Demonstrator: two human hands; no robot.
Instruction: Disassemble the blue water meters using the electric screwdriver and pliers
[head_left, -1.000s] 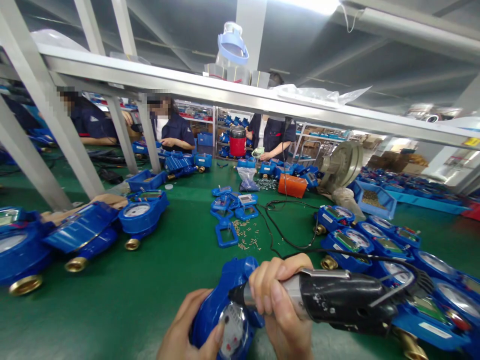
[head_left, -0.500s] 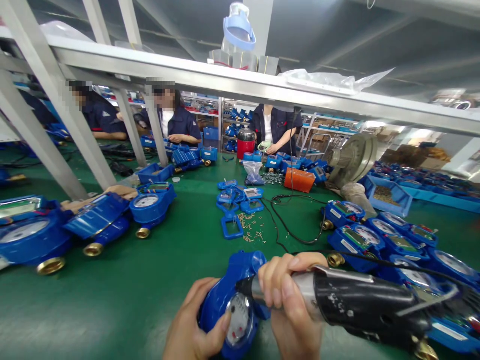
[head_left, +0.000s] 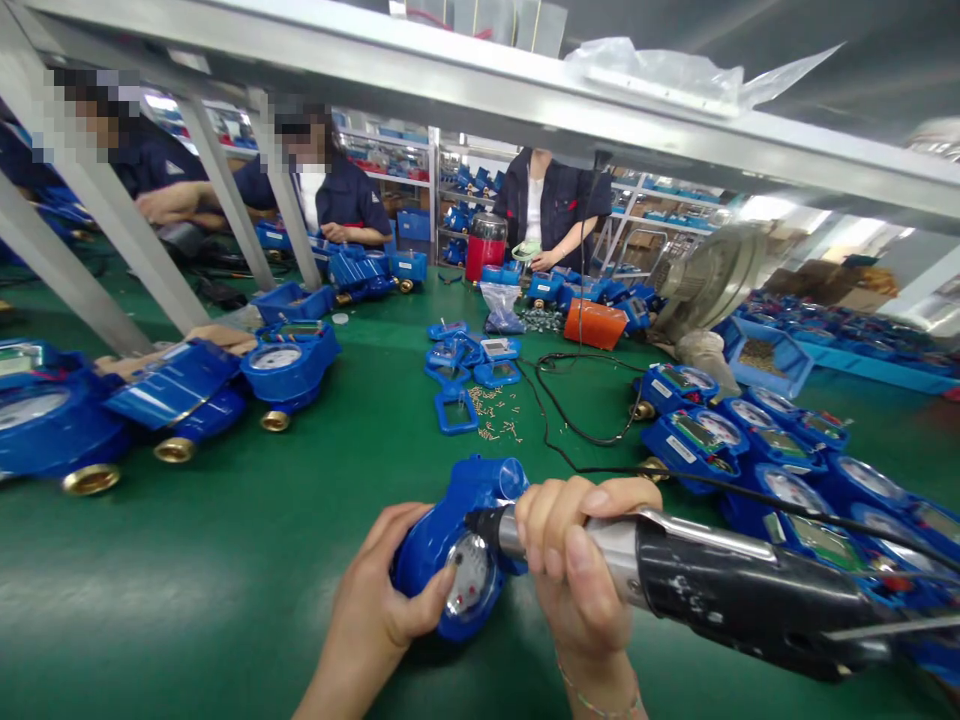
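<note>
Blue water meter (head_left: pixel 439 565) sits grasped in the left hand (head_left: pixel 382 575), low over the green workbench (head_left: pixel 172 570), from what I can see. The right hand (head_left: pixel 577 570) clenches an electric screwdriver (head_left: pixel 742 590), its tip at the meter's casing. Its black cord (head_left: pixel 720 483) crosses toward more meters (head_left: pixel 694 445) on my right; brass screws (head_left: pixel 491 415) lie ahead.

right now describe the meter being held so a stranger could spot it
Find the near edge of the green workbench, below scattered brass parts. The blue water meter there is in the left hand, an electric screwdriver tip against it, unlike the meters lying nearby.
</note>
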